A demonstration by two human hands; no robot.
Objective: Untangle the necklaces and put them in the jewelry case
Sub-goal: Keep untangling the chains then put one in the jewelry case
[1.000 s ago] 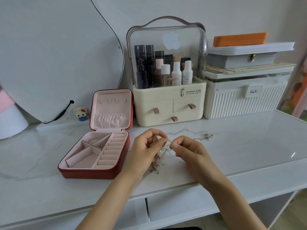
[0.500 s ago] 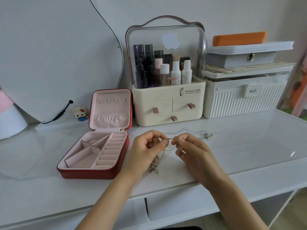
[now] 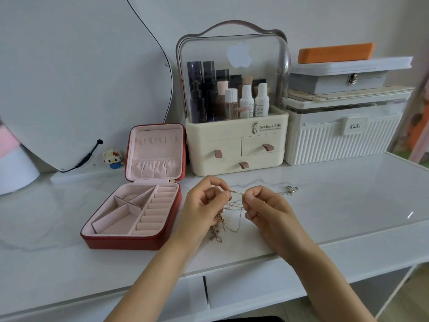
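1. Fingertips of the left hand and right hand each close in a tight grip on one strand of the necklaces, stretched between them at centre frame, just above the desk.
2. Chains below hang knotted, pendants trailing onto the desk; one clasp end lies to the right.
3. Jewelry case, left of centre, stands open, its compartments holding nothing.
4. Untangling looks early; separating and storing all remain.

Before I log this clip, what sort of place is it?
Most likely a dressing table at home: a curved mirror, a clear-lidded cosmetics organizer full of bottles, and an open red jewelry case on a white marble-look tabletop.
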